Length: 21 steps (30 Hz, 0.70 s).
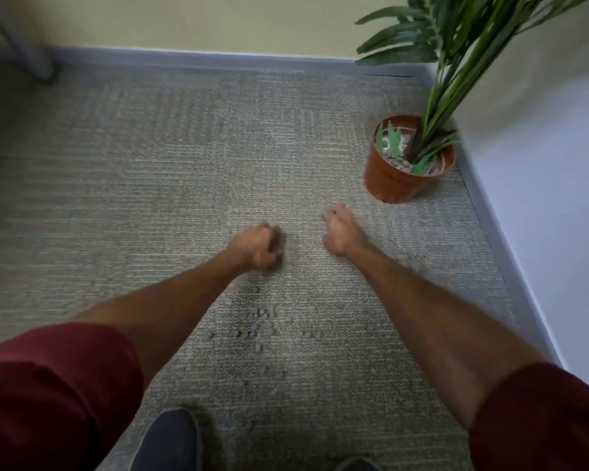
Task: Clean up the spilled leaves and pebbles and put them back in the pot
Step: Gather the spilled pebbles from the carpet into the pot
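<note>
A terracotta pot with a green plant stands on the carpet in the corner at the right; it holds pebbles and a few loose leaves. Spilled grey-brown pebbles lie scattered on the carpet between my forearms, with a fainter patch of pebbles beside my right forearm. My left hand is a closed fist low over the carpet, with dark bits showing at its lower edge. My right hand is curled shut just left of and below the pot, a dark speck at its fingertips. The image is blurred.
Grey carpet covers the floor. A wall with a grey skirting board runs along the back, and a white wall closes the right side. A grey furniture leg stands at the far left. My dark shoe is at the bottom.
</note>
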Tool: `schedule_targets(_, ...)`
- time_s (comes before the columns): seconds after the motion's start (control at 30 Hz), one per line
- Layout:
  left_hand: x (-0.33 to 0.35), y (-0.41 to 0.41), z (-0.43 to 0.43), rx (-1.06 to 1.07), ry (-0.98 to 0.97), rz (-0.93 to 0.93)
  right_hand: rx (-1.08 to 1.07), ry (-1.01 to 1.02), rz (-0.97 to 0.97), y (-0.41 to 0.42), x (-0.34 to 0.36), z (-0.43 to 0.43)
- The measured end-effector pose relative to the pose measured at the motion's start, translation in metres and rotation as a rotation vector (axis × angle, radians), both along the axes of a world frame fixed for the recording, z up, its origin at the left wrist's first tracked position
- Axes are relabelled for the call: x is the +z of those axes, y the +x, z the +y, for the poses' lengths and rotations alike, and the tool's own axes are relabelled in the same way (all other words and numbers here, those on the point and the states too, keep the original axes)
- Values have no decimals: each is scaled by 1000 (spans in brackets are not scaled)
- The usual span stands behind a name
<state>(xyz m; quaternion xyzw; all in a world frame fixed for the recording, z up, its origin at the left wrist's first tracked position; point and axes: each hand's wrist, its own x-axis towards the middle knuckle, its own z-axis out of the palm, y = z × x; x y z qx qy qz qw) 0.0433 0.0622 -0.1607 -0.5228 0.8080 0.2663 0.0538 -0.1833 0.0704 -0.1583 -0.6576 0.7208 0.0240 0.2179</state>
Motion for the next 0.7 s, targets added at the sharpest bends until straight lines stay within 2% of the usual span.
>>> schedule_targets(0.13,-18,24,21,-23,-42,-63,65,-67,50,-4,-15,-7)
schedule_targets(0.37,-31,36,44,-13,-114,96,46,-256,0,6,-30,-2)
schedule_targets(0.7,-43,62,91,-16,-182,185,282,-97,-133,88,-35,76)
